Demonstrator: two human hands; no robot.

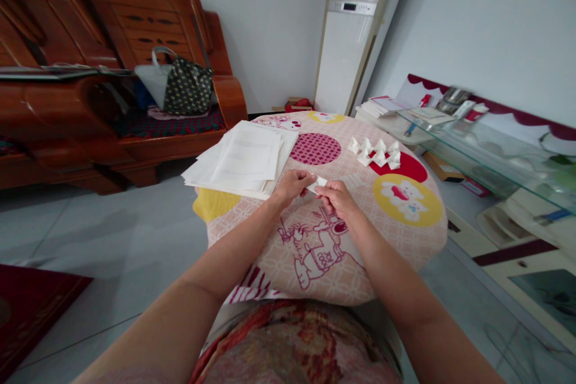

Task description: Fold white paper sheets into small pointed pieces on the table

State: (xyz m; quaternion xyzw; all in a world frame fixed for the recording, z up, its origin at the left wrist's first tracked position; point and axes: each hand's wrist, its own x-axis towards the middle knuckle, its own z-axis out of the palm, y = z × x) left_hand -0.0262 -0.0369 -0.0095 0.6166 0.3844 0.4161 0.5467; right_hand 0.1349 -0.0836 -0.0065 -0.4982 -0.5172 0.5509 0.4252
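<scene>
A small piece of folded white paper (320, 182) is pinched between my two hands above the round, cloth-covered table (270, 234). My left hand (294, 185) grips its left end with thumb and fingers. On the right end, my right hand (336, 197) closes its thumb and fingertips. Parts of the paper are hidden by the fingers. Several folded white paper shapes (378, 154) with pointed tips stand in rows to the right, beyond my right hand. A stack of white paper sheets (245, 156) lies on the table left of my left hand.
A wooden bench (148, 18) with a dark patterned bag (188, 85) stands at the left. On the right is a glass-topped cabinet (504, 150) holding papers and small items. A tall white air conditioner (342, 54) stands behind the table.
</scene>
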